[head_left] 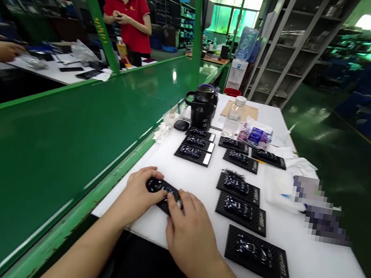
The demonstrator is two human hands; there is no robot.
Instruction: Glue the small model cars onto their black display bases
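A dark, glossy model car on a black patterned base plate (165, 186) lies on the white tabletop between my hands. My left hand (137, 195) grips its left end, thumb on top and fingers curled around the far side. My right hand (193, 229) holds the right end, its fingers bent over the car and covering much of it. To the right, several similar model cars on plates stand in a column, the nearest being a larger-looking model car (255, 252). Farther off at the left lies a group of plates with white labels, among them a model car (190, 152).
A black jug (203, 108), a clear bottle (234, 116) and a purple packet (256, 134) stand at the table's far end. White tissues (302, 167) lie along the right side. A green conveyor (64, 136) borders the left edge. A person in a red shirt (129, 19) stands beyond it.
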